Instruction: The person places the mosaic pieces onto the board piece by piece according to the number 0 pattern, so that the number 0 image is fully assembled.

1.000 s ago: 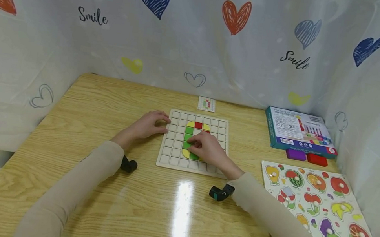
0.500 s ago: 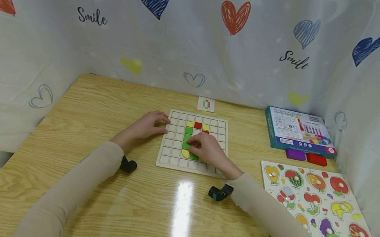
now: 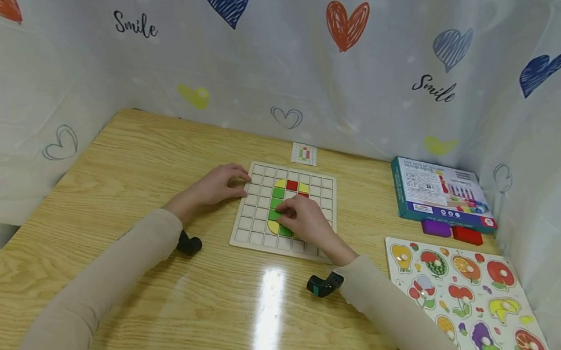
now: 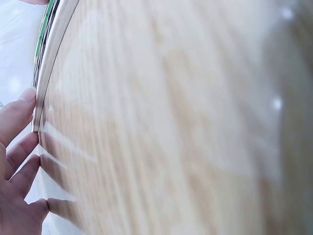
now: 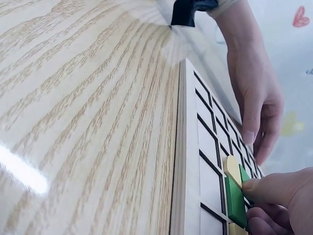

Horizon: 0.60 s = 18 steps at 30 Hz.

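Observation:
A wooden grid board [image 3: 250, 238] lies on the table, holding green, red and yellow tiles set in a ring. My left hand [image 3: 218, 184] rests at its left edge, thumb and fingertips against the rim in the left wrist view. Over the middle of the board, my right hand [image 3: 308, 222] pinches a green tile [image 3: 275, 215] in the left column between thumb and curled fingers. Close to that thumb, the right wrist view shows a rounded yellow tile [image 5: 233, 170] and another green tile [image 5: 236, 203]. The right hand hides the ring's lower right part.
Behind the board lies a small pattern card [image 3: 304, 154]. At the right are a boxed set [image 3: 443, 194], a purple block [image 3: 437, 228], a red block [image 3: 468, 236] and a fruit puzzle board [image 3: 495, 283], partly under the right sleeve. A printed curtain [image 3: 272, 69] encloses the table.

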### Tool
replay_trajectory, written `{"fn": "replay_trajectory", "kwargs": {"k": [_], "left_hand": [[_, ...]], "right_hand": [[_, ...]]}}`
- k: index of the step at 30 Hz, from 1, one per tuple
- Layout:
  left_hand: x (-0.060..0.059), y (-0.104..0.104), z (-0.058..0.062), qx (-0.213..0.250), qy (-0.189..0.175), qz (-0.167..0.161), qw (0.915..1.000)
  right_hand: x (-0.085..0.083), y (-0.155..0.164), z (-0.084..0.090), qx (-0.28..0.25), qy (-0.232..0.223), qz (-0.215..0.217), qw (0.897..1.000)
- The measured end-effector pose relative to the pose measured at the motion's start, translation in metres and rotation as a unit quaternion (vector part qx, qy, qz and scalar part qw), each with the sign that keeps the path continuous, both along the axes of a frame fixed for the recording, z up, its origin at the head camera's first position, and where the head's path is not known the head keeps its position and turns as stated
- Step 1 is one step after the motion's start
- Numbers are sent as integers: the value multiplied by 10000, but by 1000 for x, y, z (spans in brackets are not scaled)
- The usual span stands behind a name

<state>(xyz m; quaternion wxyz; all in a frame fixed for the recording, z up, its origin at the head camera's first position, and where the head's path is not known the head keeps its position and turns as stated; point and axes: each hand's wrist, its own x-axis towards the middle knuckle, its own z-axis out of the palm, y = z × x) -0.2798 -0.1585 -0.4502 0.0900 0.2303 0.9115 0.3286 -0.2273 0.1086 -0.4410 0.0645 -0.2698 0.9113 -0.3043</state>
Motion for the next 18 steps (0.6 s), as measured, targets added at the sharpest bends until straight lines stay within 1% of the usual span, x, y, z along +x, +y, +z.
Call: {"fn": "replay_trajectory", "kwargs": {"k": [13, 15, 18], "left_hand": [[0, -1, -2, -15, 53, -8, 10000], [0, -1, -2, -9, 67, -17, 10000], [-1, -1, -2, -20, 103, -42, 9999]], "right_hand": [[0, 1, 0, -98, -21, 5, 9999], [0, 2, 1, -156, -70, -31, 9998], [-1, 6, 1, -372, -274, -160, 9988]]}}
